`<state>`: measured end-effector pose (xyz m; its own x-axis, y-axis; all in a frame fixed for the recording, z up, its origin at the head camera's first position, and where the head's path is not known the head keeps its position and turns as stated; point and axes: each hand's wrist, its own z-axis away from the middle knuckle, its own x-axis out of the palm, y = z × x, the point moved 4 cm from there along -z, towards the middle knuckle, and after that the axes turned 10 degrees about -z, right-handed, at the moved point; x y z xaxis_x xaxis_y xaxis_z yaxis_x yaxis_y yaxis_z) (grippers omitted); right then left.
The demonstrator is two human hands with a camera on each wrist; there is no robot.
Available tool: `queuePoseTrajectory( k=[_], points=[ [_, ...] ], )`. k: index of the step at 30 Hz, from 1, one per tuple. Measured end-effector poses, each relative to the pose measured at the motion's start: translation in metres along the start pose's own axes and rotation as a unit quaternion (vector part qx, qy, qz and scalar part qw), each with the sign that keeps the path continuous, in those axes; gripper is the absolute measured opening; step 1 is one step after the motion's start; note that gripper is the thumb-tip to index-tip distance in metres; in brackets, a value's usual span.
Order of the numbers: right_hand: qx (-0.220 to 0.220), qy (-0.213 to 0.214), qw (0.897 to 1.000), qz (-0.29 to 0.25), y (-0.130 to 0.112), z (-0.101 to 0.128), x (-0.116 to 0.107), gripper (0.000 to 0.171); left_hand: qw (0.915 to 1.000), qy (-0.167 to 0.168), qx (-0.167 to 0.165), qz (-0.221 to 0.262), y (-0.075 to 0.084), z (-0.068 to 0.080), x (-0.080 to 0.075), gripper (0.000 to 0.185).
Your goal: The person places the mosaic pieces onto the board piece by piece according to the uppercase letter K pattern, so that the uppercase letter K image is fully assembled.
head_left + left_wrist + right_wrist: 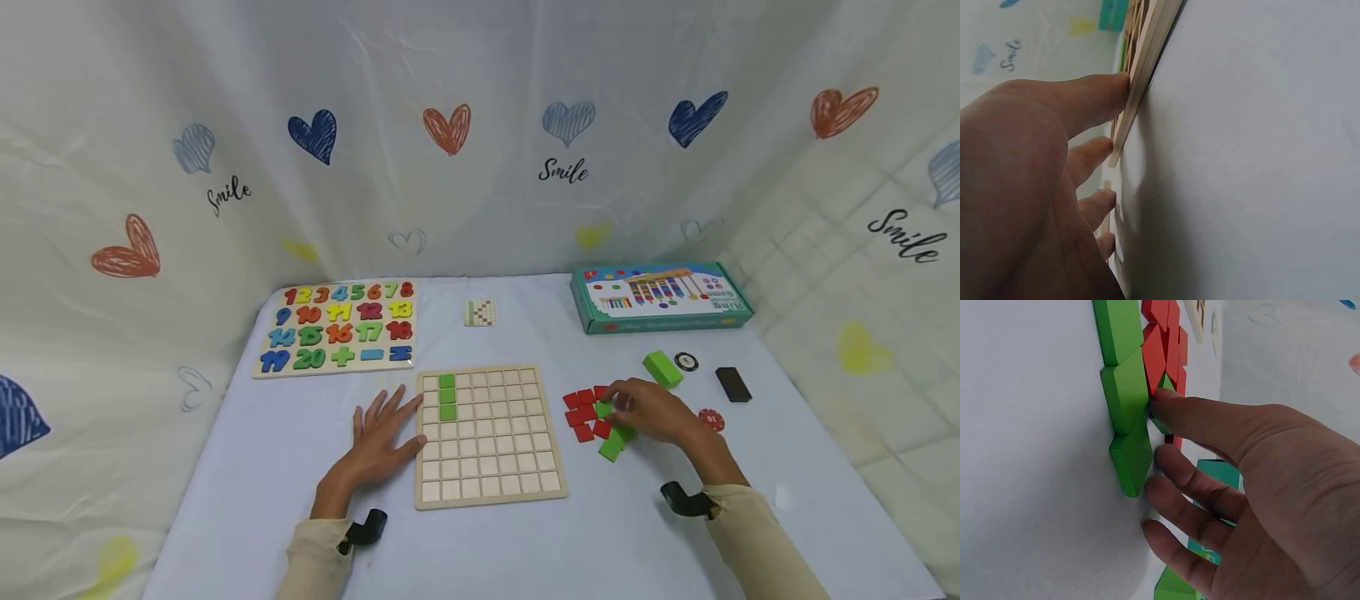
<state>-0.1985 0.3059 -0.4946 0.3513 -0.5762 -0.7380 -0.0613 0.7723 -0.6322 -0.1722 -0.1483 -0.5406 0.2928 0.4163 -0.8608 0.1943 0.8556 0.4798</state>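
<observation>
Left hand (1029,165): spread, touching board (491,442) | right hand (654,408): curved over tiles (612,448), grip unclear

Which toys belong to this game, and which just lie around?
Probably in use:
wooden grid board
green tiles, by the right hand
red tiles
patterned card, maybe

Seemingly lying about:
number puzzle
teal box
green block
black block
red chip
black-rimmed chip

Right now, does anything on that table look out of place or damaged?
Nothing looks damaged or spilled. Only the jumbled red tiles and green tiles by the right hand look untidy: they lie at uneven angles beside the grid board, while three green squares sit neatly inside it.
</observation>
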Motion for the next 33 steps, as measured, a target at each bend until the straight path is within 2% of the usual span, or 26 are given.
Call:
queuePoseTrajectory(
  k=[8, 13, 20, 27, 33],
  points=[
    [0.011, -0.014, 0.997, -0.072, 0.003, 0.005, 0.000, 0.031, 0.9999, 0.012, -0.001, 0.003, -0.001, 0.001, 0.007, 0.071],
    [-0.004, -0.011, 0.998, -0.062, -0.007, 0.010, -0.008, 0.026, 0.9999, 0.015, 0.000, 0.006, -0.001, 0.002, 0.009, 0.071],
    [-0.051, 0.039, 0.997, -0.046, -0.034, 0.004, -0.012, 0.022, 0.9998, 0.022, -0.004, 0.002, -0.002, 0.002, 0.007, 0.070],
    [-0.102, 0.036, 0.991, -0.080, -0.072, -0.010, 0.008, 0.015, 0.9997, 0.022, -0.004, 0.001, -0.003, 0.001, 0.006, 0.071],
    [-0.147, 0.010, 0.985, -0.090, -0.109, -0.024, 0.045, 0.011, 0.9996, 0.027, -0.005, 0.000, -0.003, 0.000, 0.005, 0.071]
  ],
)
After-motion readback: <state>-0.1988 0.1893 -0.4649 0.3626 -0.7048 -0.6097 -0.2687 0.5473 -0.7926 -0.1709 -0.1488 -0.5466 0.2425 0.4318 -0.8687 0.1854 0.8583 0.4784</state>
